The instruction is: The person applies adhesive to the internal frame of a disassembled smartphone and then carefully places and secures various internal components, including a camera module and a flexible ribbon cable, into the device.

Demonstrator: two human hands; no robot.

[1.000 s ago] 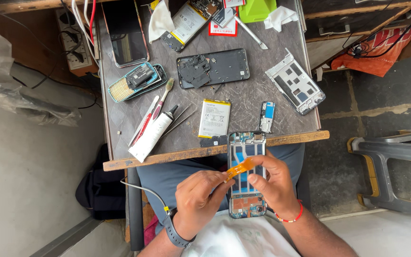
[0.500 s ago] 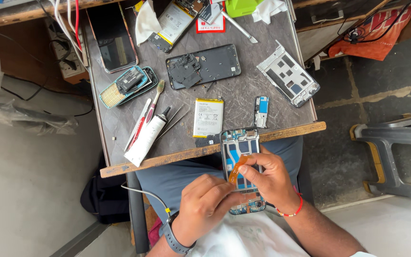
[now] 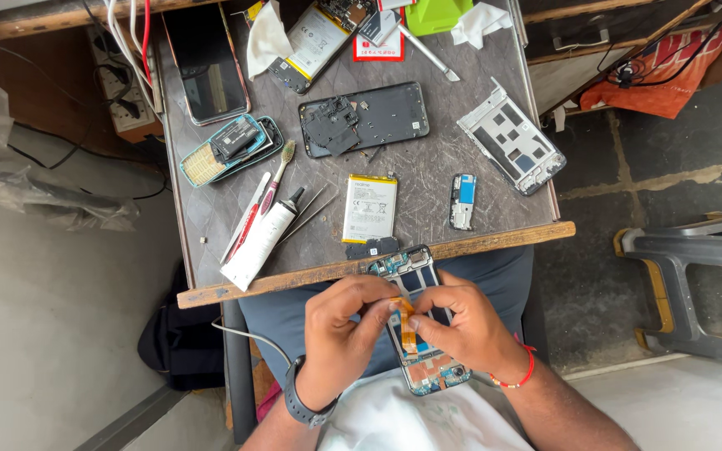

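The opened phone [image 3: 418, 321] is held over the lap, just below the table [image 3: 211, 295] edge, its upper end near the wooden lip; the orange flex ribbon [image 3: 407, 324], lifted and bowed outward a second ago, has been brought down along the phone's middle; it is now pinched by the fingertips of the left hand [image 3: 346, 334] and pressed by the right hand [image 3: 464, 330], which also steadies the frame; the ribbon is judged close to seating; the white battery [image 3: 370, 208] lies untouched on the table.
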